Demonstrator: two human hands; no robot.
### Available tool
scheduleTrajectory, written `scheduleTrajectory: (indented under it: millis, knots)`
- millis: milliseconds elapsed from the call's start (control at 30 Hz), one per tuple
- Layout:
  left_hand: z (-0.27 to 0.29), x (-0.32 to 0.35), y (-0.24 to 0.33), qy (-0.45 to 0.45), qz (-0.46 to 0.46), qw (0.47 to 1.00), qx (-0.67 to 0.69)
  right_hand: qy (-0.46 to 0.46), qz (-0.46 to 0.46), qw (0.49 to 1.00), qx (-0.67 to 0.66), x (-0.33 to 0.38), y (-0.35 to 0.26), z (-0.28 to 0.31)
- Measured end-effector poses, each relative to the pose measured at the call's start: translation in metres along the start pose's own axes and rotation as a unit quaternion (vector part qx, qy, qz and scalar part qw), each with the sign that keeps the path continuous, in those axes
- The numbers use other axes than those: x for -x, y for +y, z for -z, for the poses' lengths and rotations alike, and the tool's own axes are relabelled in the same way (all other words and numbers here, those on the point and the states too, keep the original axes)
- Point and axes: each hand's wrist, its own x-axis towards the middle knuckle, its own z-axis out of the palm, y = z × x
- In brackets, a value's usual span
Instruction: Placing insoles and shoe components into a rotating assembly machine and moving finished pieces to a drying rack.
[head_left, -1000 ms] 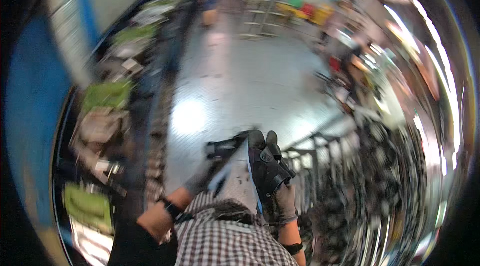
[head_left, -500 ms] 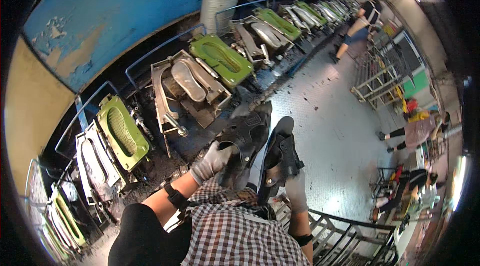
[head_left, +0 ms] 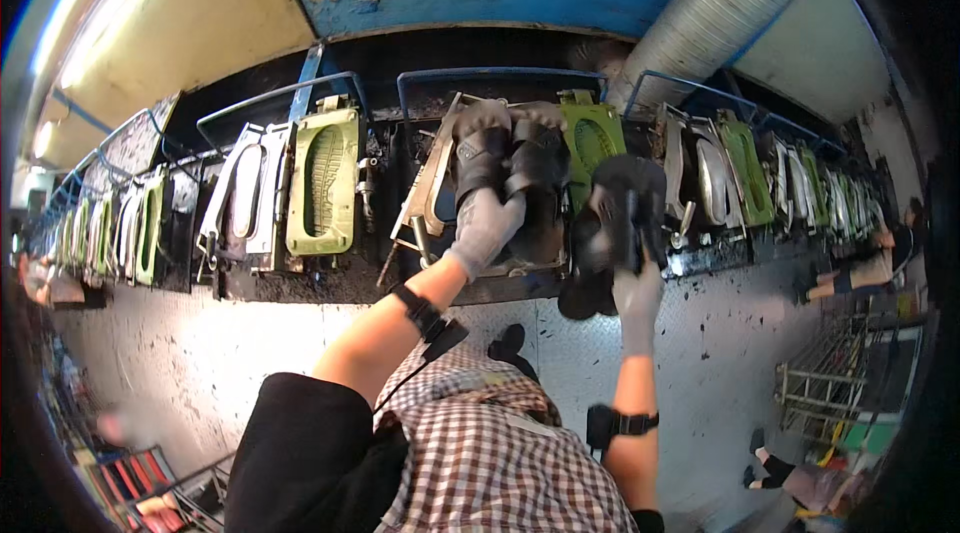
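Two black strapped sandals [head_left: 483,155] sit side by side over the middle metal mould, toes toward the wall. My gloved left hand [head_left: 487,228] is closed at the near end of the left one, its thumb by the gap between them. To the right, my gloved right hand [head_left: 637,301] grips more black sandals [head_left: 622,203], held up in front of a green mould plate [head_left: 592,143]. Their soles and straps overlap, with some motion blur, so I cannot tell how they lie against each other. The right fingers are partly hidden behind them.
Open green moulds [head_left: 325,183] and silvery mould parts [head_left: 712,168] line the bench, with blue rails [head_left: 500,73] behind. A large metal duct [head_left: 700,18] rises at the right. Racks [head_left: 850,373] stand right. Other people [head_left: 880,253] are farther off at both sides.
My view has turned left toward the bench, and both hands are now at the moulds. Earlier each hand held up black footwear; now the left is at the middle mould, the right holds sandals aside.
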Motion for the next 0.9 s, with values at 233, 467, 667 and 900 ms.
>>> scheduleTrajectory:
  millis: [233,467,667,900]
  knots:
    - [-0.007,-0.047,-0.051,-0.108,0.166,0.959,0.201,-0.035,0.057,0.997,-0.038,-0.063,-0.044,-0.062]
    - [0.154,0.018,-0.017,-0.123,0.128,0.939,0.296,-0.400,-0.048,0.878,-0.259,0.032,-0.156,-0.177]
    - [0.365,-0.016,-0.199,0.159,0.080,0.978,0.112,-0.386,0.004,0.874,-0.297,0.073,-0.259,-0.282]
    - [0.496,-0.044,-0.375,0.159,0.145,0.974,-0.065,-0.312,-0.010,0.910,-0.273,0.131,-0.351,-0.391]
